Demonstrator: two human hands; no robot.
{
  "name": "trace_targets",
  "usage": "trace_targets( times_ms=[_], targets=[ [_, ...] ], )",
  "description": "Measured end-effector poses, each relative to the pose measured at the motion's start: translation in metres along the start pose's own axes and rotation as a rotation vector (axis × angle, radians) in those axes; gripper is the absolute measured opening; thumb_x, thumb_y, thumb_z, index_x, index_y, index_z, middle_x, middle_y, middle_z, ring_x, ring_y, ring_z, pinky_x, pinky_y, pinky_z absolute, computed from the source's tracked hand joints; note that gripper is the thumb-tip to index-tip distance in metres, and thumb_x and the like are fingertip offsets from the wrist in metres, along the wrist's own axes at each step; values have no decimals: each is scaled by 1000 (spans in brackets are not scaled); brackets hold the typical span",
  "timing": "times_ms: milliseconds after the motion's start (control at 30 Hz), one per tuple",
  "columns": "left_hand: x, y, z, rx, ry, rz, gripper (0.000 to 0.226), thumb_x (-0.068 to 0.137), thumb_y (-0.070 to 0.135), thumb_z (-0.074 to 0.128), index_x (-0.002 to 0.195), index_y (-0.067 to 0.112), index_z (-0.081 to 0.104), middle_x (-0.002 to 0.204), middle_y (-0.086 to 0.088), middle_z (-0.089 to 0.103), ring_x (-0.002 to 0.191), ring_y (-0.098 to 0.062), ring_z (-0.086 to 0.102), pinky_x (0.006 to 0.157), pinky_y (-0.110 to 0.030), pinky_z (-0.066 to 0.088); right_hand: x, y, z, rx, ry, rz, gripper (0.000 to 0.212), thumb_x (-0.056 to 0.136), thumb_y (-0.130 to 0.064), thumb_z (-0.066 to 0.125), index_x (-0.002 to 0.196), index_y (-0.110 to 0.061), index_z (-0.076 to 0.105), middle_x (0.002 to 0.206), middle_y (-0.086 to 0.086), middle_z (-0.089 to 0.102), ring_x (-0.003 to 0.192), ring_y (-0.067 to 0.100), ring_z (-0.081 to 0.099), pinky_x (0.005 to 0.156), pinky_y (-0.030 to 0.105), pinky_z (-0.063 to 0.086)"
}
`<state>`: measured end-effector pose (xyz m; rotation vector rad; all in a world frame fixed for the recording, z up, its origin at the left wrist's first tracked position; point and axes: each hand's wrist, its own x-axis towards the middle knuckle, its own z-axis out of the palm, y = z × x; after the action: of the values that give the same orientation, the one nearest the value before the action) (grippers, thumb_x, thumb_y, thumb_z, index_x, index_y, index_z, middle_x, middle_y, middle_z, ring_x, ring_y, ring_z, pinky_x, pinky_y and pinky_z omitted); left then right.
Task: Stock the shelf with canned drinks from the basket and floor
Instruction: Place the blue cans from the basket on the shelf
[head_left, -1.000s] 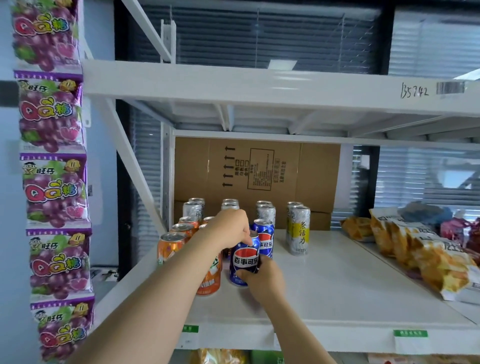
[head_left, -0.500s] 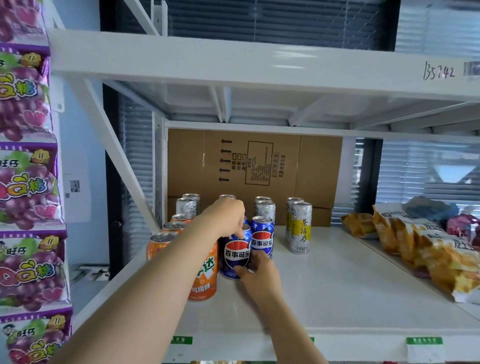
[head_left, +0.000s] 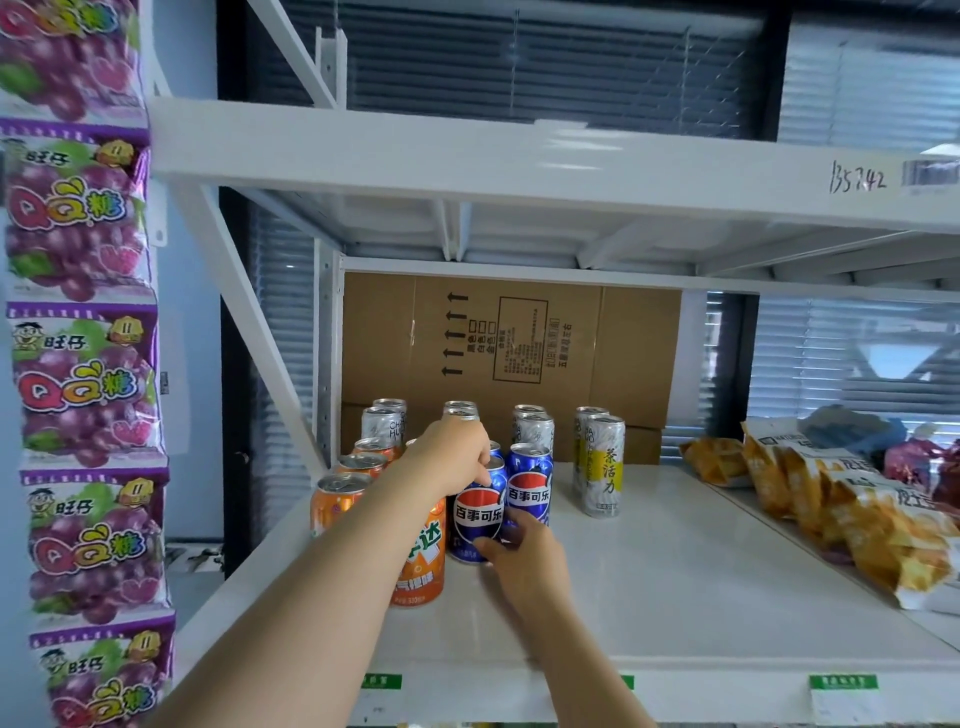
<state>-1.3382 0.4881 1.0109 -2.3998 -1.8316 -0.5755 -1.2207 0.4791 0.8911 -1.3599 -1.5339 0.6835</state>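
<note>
A blue Pepsi can (head_left: 478, 517) stands upright on the white shelf (head_left: 675, 582) in front of a second Pepsi can (head_left: 530, 486). My left hand (head_left: 452, 457) grips its top from above. My right hand (head_left: 522, 548) holds its lower right side with curled fingers. An orange soda can (head_left: 421, 564) stands just left of it, partly behind my left forearm. More orange cans (head_left: 337, 501) line the left edge, silver cans (head_left: 384, 423) stand behind, and a white-and-yellow tea can (head_left: 602, 465) is to the right.
A cardboard box (head_left: 519, 348) fills the back of the shelf. Yellow snack bags (head_left: 831, 499) lie along the right side. Purple candy packets (head_left: 83, 374) hang in a strip at the left. A slanted white brace (head_left: 249, 322) crosses the left end of the shelf.
The Pepsi can came down and now stands on the shelf in front of the other Pepsi can. Both hands stay on it.
</note>
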Motion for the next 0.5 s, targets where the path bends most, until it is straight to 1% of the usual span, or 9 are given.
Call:
trace_targets(
  times_ms=[33,100,167,200,300,333,400,433,500],
  targets=[
    [0,0,1,10,2,-3,24,88,24,68,107,9,70,106,-10,68,96,-25,64,78,-32,48,-1,-2,-1,14,-5,6,44,85,-22,72,127,-20,58,115,-6,68,97,11,60,79,22,43],
    [-3,2,2,20,7,-20,21,89,25,67,103,9,70,106,-10,68,96,-26,63,82,-36,51,-4,-6,-2,46,-5,26,39,86,-22,71,124,-19,60,111,-6,68,94,10,60,76,20,43],
    [-6,3,4,16,10,-48,23,89,26,67,105,10,69,107,-11,67,100,-29,63,87,-45,52,-7,-9,-4,70,17,70,33,88,-24,68,119,-17,61,111,-2,68,96,15,61,78,23,45],
    [-8,3,5,11,14,-56,25,90,27,66,108,9,68,109,-11,66,103,-30,63,89,-46,52,-9,-13,-7,104,33,92,28,90,-23,65,116,-15,62,110,1,68,95,17,61,79,26,46],
    [-16,1,7,-20,67,-40,34,94,28,61,123,12,63,125,-11,63,111,-27,61,93,-38,51,-16,-26,-21,193,96,137,5,94,-18,58,95,-17,63,95,4,67,82,18,59,75,32,48],
    [-19,1,6,-33,115,-17,35,95,29,58,126,13,62,127,-10,62,113,-25,60,93,-37,50,-16,-28,-27,178,111,137,7,94,-18,56,90,-18,62,91,4,66,81,19,58,77,36,51],
    [-26,1,1,-63,235,29,34,96,31,56,126,14,63,126,-7,63,113,-22,60,92,-34,51,-19,-32,-37,128,140,125,12,94,-21,55,96,-15,64,91,4,67,84,22,59,83,43,53],
    [-31,3,-4,-93,290,46,34,96,31,56,125,14,63,126,-6,64,113,-20,59,92,-32,51,-23,-35,-42,118,161,124,16,94,-23,55,101,-14,66,94,4,68,85,22,60,85,44,53],
    [-38,6,-12,-157,382,63,33,96,31,56,124,15,64,126,-3,63,115,-17,57,93,-31,49,-29,-41,-52,134,190,117,17,95,-26,54,101,-16,66,98,4,69,89,22,61,86,44,53]
  ],
)
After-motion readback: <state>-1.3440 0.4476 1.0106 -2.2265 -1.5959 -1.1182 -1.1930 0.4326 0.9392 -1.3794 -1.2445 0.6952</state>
